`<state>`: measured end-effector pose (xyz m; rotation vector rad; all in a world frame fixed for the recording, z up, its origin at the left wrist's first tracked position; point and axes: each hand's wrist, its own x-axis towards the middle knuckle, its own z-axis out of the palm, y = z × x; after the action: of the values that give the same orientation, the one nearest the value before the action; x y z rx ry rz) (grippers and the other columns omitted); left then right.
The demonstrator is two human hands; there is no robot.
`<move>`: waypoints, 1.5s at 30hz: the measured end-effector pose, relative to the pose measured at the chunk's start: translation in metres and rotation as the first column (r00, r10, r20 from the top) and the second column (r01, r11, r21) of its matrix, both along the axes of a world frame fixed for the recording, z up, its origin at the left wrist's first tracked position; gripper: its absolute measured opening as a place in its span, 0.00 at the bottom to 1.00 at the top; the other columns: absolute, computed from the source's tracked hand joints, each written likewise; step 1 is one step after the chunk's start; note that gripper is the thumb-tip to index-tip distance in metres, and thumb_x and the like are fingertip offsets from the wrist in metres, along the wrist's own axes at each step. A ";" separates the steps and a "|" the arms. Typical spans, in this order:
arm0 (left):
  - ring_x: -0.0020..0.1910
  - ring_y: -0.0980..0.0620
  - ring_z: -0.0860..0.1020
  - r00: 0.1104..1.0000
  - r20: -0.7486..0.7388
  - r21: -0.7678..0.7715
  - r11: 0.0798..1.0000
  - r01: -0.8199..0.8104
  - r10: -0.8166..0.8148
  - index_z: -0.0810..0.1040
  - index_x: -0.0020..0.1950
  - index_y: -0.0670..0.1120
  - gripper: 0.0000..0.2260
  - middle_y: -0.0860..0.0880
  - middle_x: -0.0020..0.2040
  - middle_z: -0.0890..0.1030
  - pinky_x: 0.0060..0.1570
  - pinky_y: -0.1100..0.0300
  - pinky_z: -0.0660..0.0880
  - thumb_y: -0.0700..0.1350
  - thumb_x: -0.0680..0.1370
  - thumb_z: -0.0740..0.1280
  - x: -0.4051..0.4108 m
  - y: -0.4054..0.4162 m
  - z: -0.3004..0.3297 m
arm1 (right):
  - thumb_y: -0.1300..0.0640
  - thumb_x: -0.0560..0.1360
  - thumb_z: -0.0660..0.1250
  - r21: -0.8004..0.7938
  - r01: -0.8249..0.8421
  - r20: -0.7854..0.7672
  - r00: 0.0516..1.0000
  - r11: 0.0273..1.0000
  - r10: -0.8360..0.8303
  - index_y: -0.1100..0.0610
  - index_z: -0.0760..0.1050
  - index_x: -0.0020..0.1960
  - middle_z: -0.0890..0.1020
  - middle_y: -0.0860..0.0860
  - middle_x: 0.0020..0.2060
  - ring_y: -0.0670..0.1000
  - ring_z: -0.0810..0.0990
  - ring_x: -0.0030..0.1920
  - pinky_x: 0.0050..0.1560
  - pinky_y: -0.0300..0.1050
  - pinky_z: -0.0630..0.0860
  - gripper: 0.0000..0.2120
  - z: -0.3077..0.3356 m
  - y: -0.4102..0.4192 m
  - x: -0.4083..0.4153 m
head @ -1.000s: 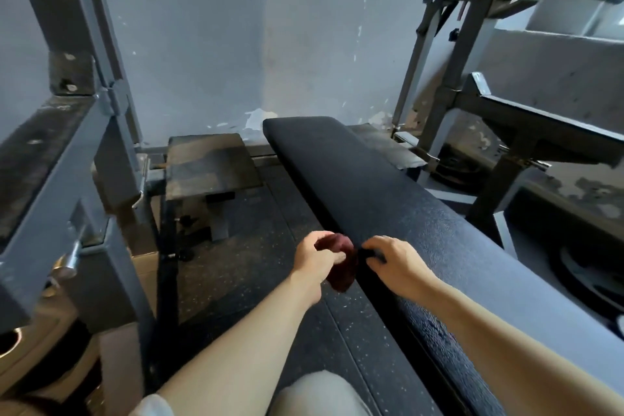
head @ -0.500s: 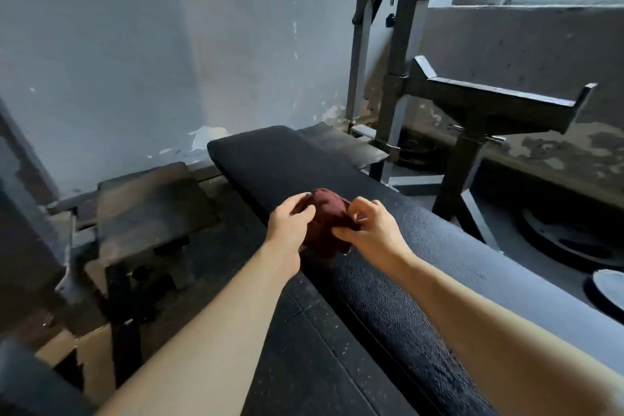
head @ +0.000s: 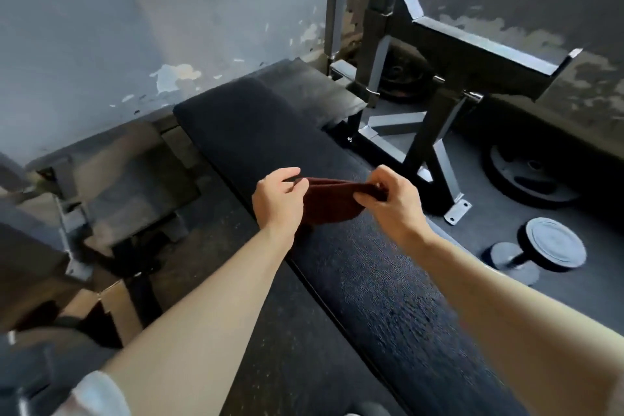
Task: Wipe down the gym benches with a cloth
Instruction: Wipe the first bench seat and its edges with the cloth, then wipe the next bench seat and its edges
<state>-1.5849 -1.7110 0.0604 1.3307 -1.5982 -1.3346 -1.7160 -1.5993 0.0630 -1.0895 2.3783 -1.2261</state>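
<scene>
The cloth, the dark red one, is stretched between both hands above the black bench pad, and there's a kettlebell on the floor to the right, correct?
Not quite: the head view shows a dumbbell on the floor to the right, not a kettlebell. The rest holds: the dark red cloth is stretched between the left hand and right hand above the black bench pad.

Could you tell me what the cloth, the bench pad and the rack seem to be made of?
Cloth: soft dark-red fabric, probably terry; it sags between both hands. Bench pad: black pebbled covering, likely vinyl over padding, with a faint sheen. Rack: grey painted metal, judging by square edges and bolted feet.
</scene>
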 end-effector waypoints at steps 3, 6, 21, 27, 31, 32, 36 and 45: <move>0.39 0.59 0.79 0.995 -0.018 0.018 0.995 0.101 -0.101 0.81 0.50 0.53 0.05 0.53 0.39 0.81 0.40 0.69 0.75 0.44 0.77 0.69 0.026 0.010 0.054 | 0.64 0.70 0.73 -0.004 -0.018 0.062 0.998 1.000 0.018 0.60 0.69 0.44 0.73 0.48 0.33 0.48 0.70 0.35 0.35 0.38 0.67 0.11 0.049 0.008 0.012; 0.41 0.57 0.76 0.976 -0.008 0.047 0.975 0.219 -0.219 0.82 0.47 0.54 0.11 0.53 0.42 0.81 0.42 0.66 0.74 0.43 0.80 0.62 0.061 0.019 0.112 | 0.64 0.73 0.70 -0.011 -0.132 0.237 0.963 0.991 0.130 0.53 0.68 0.51 0.78 0.56 0.41 0.51 0.76 0.38 0.38 0.47 0.75 0.14 0.109 0.017 0.038; 0.69 0.55 0.70 0.977 -0.172 0.083 0.987 0.139 -0.123 0.77 0.66 0.53 0.25 0.57 0.67 0.76 0.72 0.46 0.62 0.31 0.74 0.64 0.270 0.091 0.342 | 0.64 0.69 0.75 0.031 -0.942 0.465 0.311 0.335 0.829 0.52 0.75 0.60 0.84 0.50 0.51 0.49 0.83 0.52 0.54 0.46 0.79 0.22 0.333 -0.033 0.197; 0.73 0.58 0.63 0.924 -0.100 0.013 0.929 -0.371 0.370 0.68 0.73 0.52 0.33 0.56 0.74 0.66 0.73 0.49 0.61 0.25 0.73 0.64 0.380 0.196 0.375 | 0.68 0.69 0.72 0.246 -0.962 0.223 -0.065 -0.121 0.973 0.57 0.69 0.61 0.77 0.49 0.46 0.47 0.77 0.47 0.43 0.40 0.76 0.24 0.356 -0.028 0.314; 0.67 0.47 0.70 0.771 0.112 -0.008 0.777 -0.630 0.627 0.66 0.74 0.57 0.35 0.53 0.75 0.64 0.66 0.48 0.68 0.34 0.72 0.72 0.453 0.275 0.378 | 0.76 0.71 0.63 0.084 -0.975 0.175 -0.187 -0.204 0.967 0.54 0.66 0.64 0.74 0.44 0.47 0.44 0.76 0.48 0.45 0.37 0.76 0.27 0.371 0.003 0.394; 0.68 0.46 0.70 0.728 0.156 -0.040 0.741 -0.670 0.667 0.64 0.74 0.59 0.37 0.53 0.75 0.64 0.66 0.49 0.68 0.36 0.70 0.74 0.468 0.294 0.379 | 0.76 0.72 0.61 0.057 -0.973 0.186 -0.211 -0.225 0.960 0.54 0.66 0.64 0.74 0.43 0.46 0.43 0.76 0.46 0.43 0.37 0.75 0.27 0.375 0.014 0.412; 0.71 0.44 0.67 0.637 0.206 -0.101 0.664 -0.741 0.743 0.57 0.74 0.67 0.44 0.55 0.76 0.61 0.69 0.46 0.66 0.37 0.69 0.75 0.517 0.357 0.378 | 0.73 0.74 0.60 0.052 -0.948 0.143 -0.303 -0.313 0.942 0.50 0.64 0.69 0.75 0.53 0.52 0.53 0.76 0.53 0.45 0.37 0.75 0.28 0.376 0.051 0.481; 0.69 0.52 0.66 0.546 0.091 -0.071 0.552 -0.831 0.833 0.56 0.78 0.51 0.36 0.54 0.71 0.61 0.67 0.55 0.68 0.30 0.76 0.66 0.647 0.466 0.355 | 0.69 0.59 0.76 0.227 -0.895 -0.002 -0.394 -0.384 0.919 0.49 0.59 0.73 0.62 0.52 0.58 0.53 0.68 0.59 0.58 0.44 0.70 0.49 0.356 0.154 0.643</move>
<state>-0.9375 -1.2451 0.4157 1.8420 -0.7733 -0.6231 -1.0733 -1.4453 0.4187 -2.3541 0.4492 -0.1010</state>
